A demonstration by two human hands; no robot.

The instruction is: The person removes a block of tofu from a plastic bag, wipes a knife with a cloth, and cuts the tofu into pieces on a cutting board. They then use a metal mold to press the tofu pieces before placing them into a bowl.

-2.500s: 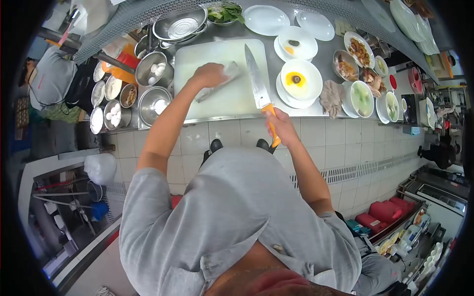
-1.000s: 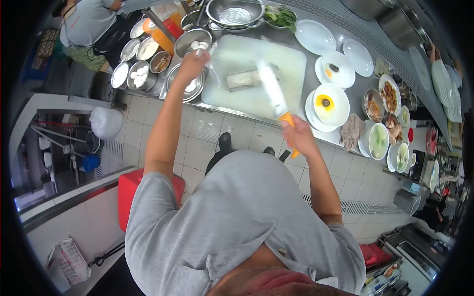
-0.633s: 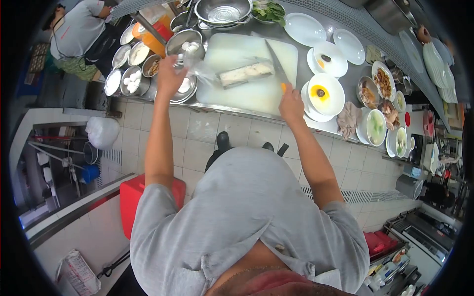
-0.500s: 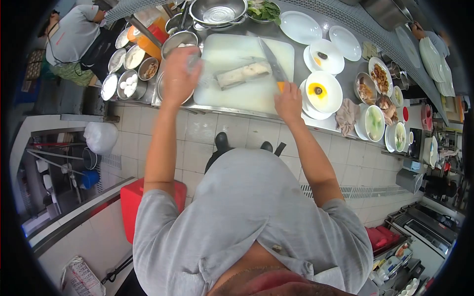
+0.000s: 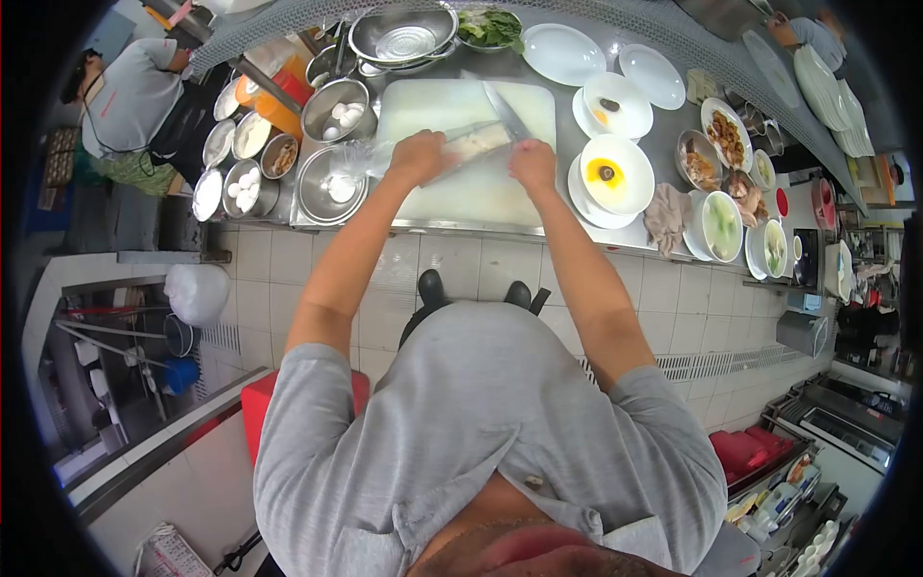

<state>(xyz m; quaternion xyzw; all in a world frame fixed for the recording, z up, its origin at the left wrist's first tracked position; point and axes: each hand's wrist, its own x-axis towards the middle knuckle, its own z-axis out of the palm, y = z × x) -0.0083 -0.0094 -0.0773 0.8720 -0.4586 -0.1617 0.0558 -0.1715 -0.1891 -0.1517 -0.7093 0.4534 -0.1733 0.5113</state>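
Observation:
A pale roll in clear plastic lies across the white cutting board. My left hand is closed round the roll's left end, and loose clear plastic trails out to its left. At the roll's other end, my right hand has its fingers closed at the grip of a knife. The blade points away from me over the board's right part and touches or nearly touches the roll. My right hand covers the grip.
Steel bowls with white eggs stand left of the board. To its right are white bowls, plates and a crumpled cloth. A colander and leafy greens sit behind. Another person is at far left.
My left hand has come right from above the steel bowls and taken the wrapped roll's left end. My right hand has moved slightly up and left, covering the knife's orange grip.

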